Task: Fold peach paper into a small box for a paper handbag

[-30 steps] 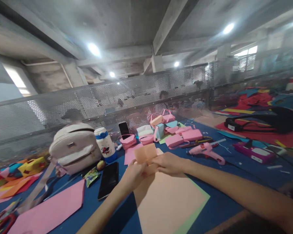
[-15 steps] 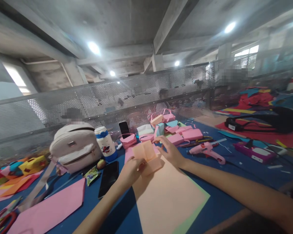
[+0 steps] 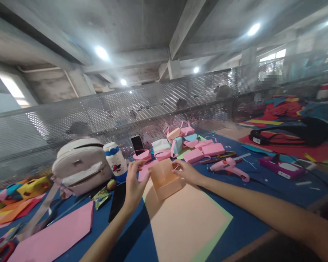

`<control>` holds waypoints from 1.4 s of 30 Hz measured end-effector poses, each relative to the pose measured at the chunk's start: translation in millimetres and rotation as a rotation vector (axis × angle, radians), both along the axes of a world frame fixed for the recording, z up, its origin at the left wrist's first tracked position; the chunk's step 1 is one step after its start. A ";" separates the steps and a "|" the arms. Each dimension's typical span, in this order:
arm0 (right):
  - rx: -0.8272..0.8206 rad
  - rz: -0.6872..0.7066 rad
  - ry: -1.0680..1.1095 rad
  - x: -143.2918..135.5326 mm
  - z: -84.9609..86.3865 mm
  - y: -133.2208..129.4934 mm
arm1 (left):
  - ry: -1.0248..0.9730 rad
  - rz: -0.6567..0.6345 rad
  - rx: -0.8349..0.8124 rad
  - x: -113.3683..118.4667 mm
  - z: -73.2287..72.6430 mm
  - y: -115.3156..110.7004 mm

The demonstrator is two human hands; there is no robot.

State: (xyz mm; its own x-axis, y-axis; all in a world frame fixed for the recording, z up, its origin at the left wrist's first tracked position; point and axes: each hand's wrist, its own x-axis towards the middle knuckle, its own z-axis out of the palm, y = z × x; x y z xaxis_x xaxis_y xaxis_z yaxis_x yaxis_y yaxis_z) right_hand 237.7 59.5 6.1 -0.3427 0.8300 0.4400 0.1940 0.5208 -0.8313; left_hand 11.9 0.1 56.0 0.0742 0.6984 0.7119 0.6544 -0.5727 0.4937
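Note:
A small peach paper box (image 3: 168, 187), folded with its top uncovered and a tall back panel, stands on a large peach sheet (image 3: 190, 222). My right hand (image 3: 190, 173) pinches the box's right side wall between thumb and fingertips. At the left edge of the box is my left hand (image 3: 135, 185), thumb and fingers spread apart. Its thumb tip lies close to the box wall; whether it touches I cannot tell. Green paper (image 3: 214, 242) shows from under the peach sheet.
Behind the box are several pink paper bags (image 3: 213, 148). A pink glue gun (image 3: 229, 167) lies to the right, beside a purple power strip (image 3: 282, 167). Leftward stand a bottle (image 3: 114, 160) and a white backpack (image 3: 80, 165); a dark phone (image 3: 117, 203) and pink sheet (image 3: 57, 231) lie nearer.
The paper has gone from a flatter folded shape to a raised box. My left hand has let go and moved left with its fingers spread; my right hand now pinches the side wall.

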 end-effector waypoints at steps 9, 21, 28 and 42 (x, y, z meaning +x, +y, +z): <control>-0.087 0.143 -0.010 0.2 3.3 -7.5 | -0.190 -0.347 -0.751 6.9 -13.5 7.0; -0.425 0.469 -0.333 39.1 22.0 -48.8 | -0.159 -0.394 -0.901 21.7 -36.0 -49.0; -0.200 0.181 -0.685 42.4 12.2 -56.6 | 0.594 -0.274 -0.315 34.5 -43.4 -53.0; 0.250 0.212 -0.564 44.6 -16.3 -50.8 | 0.807 -0.416 0.194 31.1 -60.4 -36.2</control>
